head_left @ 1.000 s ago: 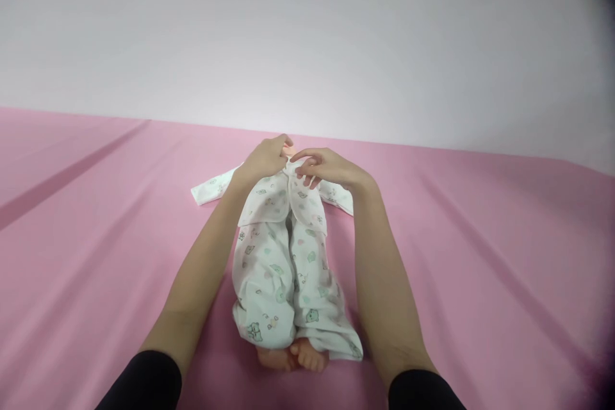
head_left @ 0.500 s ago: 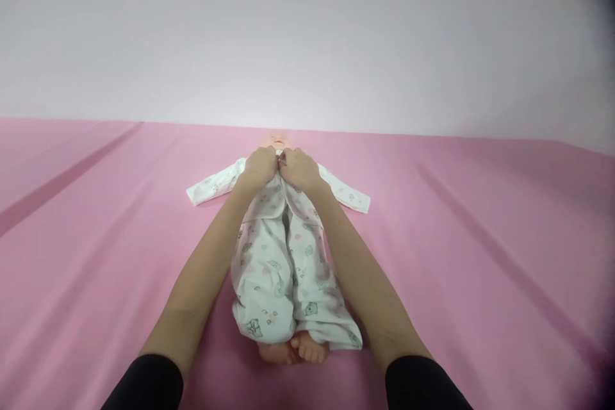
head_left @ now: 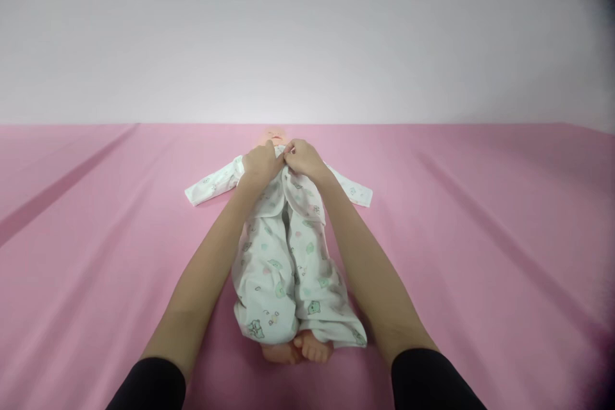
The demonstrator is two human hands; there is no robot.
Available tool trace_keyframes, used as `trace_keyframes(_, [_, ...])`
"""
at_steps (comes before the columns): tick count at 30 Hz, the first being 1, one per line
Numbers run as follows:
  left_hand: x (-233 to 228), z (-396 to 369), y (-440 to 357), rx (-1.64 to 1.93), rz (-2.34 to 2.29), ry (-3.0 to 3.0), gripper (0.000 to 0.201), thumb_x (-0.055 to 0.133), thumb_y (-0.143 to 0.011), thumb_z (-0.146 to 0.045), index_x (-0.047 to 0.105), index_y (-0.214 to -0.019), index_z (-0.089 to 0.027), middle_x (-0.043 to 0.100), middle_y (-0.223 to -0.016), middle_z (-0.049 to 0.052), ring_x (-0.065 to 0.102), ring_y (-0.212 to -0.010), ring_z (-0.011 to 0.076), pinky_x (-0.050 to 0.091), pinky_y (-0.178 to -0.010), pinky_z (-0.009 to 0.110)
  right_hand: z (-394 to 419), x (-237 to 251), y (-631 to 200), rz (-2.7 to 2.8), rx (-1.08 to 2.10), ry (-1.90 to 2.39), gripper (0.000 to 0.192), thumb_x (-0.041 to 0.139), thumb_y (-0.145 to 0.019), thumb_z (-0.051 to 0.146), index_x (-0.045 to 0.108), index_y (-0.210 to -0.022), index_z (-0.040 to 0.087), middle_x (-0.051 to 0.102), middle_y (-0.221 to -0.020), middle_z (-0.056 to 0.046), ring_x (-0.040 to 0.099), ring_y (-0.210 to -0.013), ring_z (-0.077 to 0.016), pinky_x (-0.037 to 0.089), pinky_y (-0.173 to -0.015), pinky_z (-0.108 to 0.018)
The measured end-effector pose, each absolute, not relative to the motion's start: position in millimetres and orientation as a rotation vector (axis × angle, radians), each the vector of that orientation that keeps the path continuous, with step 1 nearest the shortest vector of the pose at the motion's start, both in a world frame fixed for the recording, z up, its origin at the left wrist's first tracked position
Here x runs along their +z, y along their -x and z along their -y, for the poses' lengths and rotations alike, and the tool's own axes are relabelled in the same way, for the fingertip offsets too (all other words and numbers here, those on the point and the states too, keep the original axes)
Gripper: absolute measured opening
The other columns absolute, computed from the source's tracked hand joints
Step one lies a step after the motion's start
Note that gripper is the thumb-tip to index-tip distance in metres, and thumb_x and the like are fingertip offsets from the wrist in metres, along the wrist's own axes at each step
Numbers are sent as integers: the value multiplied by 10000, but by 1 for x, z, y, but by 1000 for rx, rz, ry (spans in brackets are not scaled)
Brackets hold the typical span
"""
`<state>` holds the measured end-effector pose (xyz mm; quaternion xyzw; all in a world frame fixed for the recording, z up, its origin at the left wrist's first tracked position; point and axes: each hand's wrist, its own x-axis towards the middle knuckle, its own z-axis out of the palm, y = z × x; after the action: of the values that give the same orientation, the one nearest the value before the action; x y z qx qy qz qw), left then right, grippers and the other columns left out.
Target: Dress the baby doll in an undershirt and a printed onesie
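A baby doll (head_left: 276, 136) lies on its back, head away from me and bare feet (head_left: 314, 347) toward me. It wears a white printed jacket (head_left: 303, 195) with long sleeves spread to both sides, and matching trousers (head_left: 269, 275). My left hand (head_left: 262, 163) is closed on the jacket's front edge at the upper chest. Right beside it, my right hand (head_left: 302, 157) pinches the other front edge below the neck. The fastening between my fingertips is too small and covered to make out. Below my hands the jacket's front edges hang apart.
A pink sheet (head_left: 110, 256) with several long creases spreads under the doll and to both sides. Behind it rises a plain pale wall or panel (head_left: 307, 38), close past the doll's head.
My right hand has shifted slightly up and right, its fingers now more raised in a pinch. My left hand has stayed near the collar. The view has tilted a little.
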<state>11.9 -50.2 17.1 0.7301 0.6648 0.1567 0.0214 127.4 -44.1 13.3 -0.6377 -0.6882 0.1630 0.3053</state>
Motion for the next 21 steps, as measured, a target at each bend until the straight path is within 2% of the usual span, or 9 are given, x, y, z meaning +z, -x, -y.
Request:
trace_keyframes(5, [16,53,-13,481,-2052,-2277,509,375,-933,-555,546,-1168,-138,673,-1063,169,641,-1031,325,492,-853,407,46,17,-131,1675,701,1625,138,464,-778,103,509,-679,189,560,-565,-14,560,-469,-165,432,-548,-264])
trace_keyframes(9, [17,53,-11,509,-2021,-2284,474,391,-935,-515,548,-1164,-131,673,-1055,174,633,-1042,346,486,-852,428,48,19,-132,1600,751,1588,240,478,-776,133,433,-551,204,501,-474,-14,576,-437,-190,441,-528,-273])
trace_keyframes(13, [15,52,-14,515,-2020,-2305,406,326,-968,-396,562,-1162,-128,668,-1060,186,639,-1025,341,483,-834,426,48,16,-130,1596,594,1600,330,542,-795,218,412,-492,214,450,-431,4,565,-453,-181,452,-570,-278])
trace_keyframes(17, [12,53,-20,555,-1997,-2356,368,292,-957,-255,572,-1173,-154,640,-1130,168,641,-1015,321,484,-821,412,44,13,-129,1610,368,1635,239,580,-800,245,554,-568,192,529,-500,-13,579,-591,-185,452,-654,-276])
trace_keyframes(20, [13,54,-22,558,-1933,-2402,359,311,-944,-243,594,-1155,-183,621,-1169,144,632,-1033,316,488,-825,412,42,13,-131,1603,288,1677,62,576,-755,152,630,-724,155,623,-696,-43,590,-716,-184,445,-700,-267])
trace_keyframes(21, [13,54,-23,557,-1918,-2411,355,319,-943,-259,607,-1135,-182,625,-1160,141,632,-1030,319,489,-828,417,41,13,-133,1613,275,1689,104,573,-723,107,641,-794,142,640,-775,-51,590,-752,-182,442,-712,-263])
